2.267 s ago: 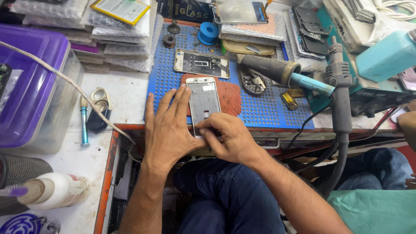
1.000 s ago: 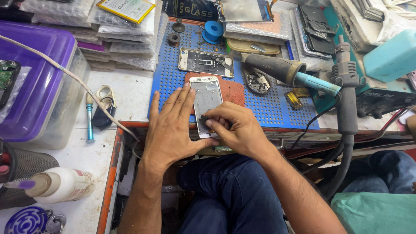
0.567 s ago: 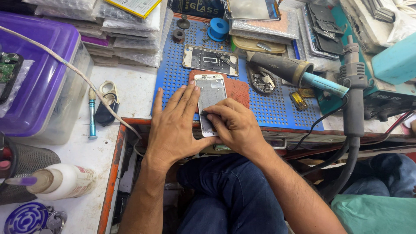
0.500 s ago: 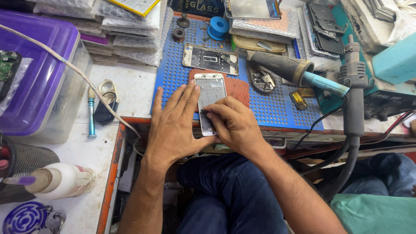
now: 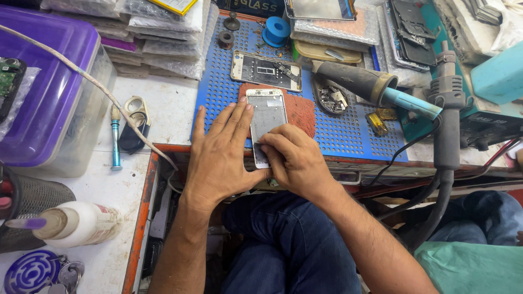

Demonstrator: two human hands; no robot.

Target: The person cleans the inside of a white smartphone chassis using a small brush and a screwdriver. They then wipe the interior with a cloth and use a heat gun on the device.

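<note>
A white smartphone (image 5: 267, 114) lies face up on a reddish-brown pad (image 5: 297, 111) on the blue perforated mat (image 5: 348, 136). My left hand (image 5: 220, 155) lies flat along the phone's left edge, fingers spread, thumb hooked under its lower end. My right hand (image 5: 294, 160) covers the phone's lower right part with bent fingers pressing on the screen. Whether it holds a small tool is hidden. A second opened phone frame (image 5: 266, 69) lies further back on the mat.
A hot-air handle (image 5: 448, 114) with black hose stands at right beside a teal station (image 5: 479, 117). A soldering-type handle (image 5: 365, 84), blue tape roll (image 5: 278, 28), parts dish (image 5: 329, 98), purple-lidded box (image 5: 43, 92), bagged parts (image 5: 152, 38), blue screwdriver (image 5: 115, 139) and glue bottle (image 5: 76, 223) surround.
My hands have stayed on the phone. The right hand's fingers crept a little up the screen, and the view shifted slightly.
</note>
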